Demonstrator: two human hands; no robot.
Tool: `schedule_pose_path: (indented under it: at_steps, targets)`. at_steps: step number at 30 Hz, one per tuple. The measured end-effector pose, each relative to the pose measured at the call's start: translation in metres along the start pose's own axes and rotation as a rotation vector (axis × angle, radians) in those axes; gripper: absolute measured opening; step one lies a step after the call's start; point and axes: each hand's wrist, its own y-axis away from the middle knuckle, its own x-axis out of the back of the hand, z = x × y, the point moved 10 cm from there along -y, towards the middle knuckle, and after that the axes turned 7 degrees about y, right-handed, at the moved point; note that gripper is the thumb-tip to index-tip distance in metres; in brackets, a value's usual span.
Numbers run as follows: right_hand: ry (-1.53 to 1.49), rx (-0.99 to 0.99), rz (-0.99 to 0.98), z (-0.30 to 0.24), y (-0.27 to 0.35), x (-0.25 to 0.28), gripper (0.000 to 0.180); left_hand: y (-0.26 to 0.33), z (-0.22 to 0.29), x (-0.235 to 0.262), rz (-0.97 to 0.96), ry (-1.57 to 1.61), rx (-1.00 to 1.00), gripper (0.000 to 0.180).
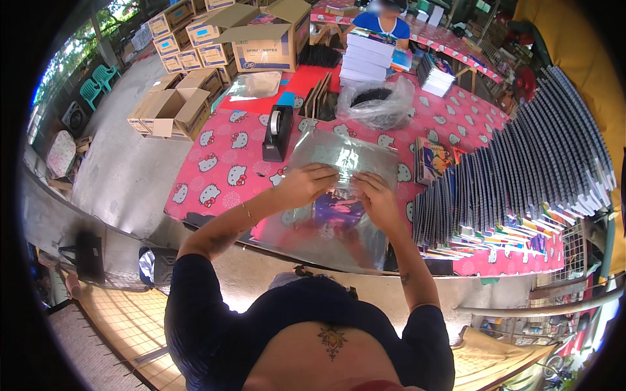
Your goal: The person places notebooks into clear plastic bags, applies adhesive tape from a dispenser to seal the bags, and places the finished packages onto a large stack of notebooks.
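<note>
A shiny clear plastic sheet (372, 158) lies across the near middle of the table, reaching beyond both hands. My left hand (306, 186) has its fingers pressed together on the plastic, left of the middle. A short gap apart, my right hand (375, 195) grips the same plastic, its fingers bent and close together. Between and below the hands is a book with a purple cover (338, 212), partly covered by the plastic and its glare. A black tape dispenser (278, 133) with a roll of tape stands just beyond my left hand.
Spiral-bound notebooks (515, 169) stand in a long row at the right, near a small stack of colourful booklets (433, 159). A plastic bag with black coils (378, 104) and white paper stacks (366, 62) lie farther back. Cardboard boxes (264, 49) stand left; another person (385, 25) sits opposite.
</note>
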Motion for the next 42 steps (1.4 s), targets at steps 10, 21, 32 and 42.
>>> schedule_pose_path:
  at_steps: [10,21,32,42]
  targets:
    - [0.325,0.002,0.006,0.016,-0.044,0.013,0.04,-0.035,-0.037,-0.008,-0.248,0.002,0.491,0.052]
    - [-0.789,-0.506,-0.235,0.111,-0.021,-0.055,0.035,-0.026,-0.146,-0.109,-0.233,1.186,0.906,0.041]
    - [-0.772,-0.543,-0.144,0.109,-0.017,-0.062,0.027,0.205,-0.285,-0.012,0.802,0.869,1.315,0.019]
    - [-0.728,-0.607,-0.15,0.117,-0.008,-0.057,0.028,0.154,-0.238,0.03,0.112,-0.378,1.152,0.014]
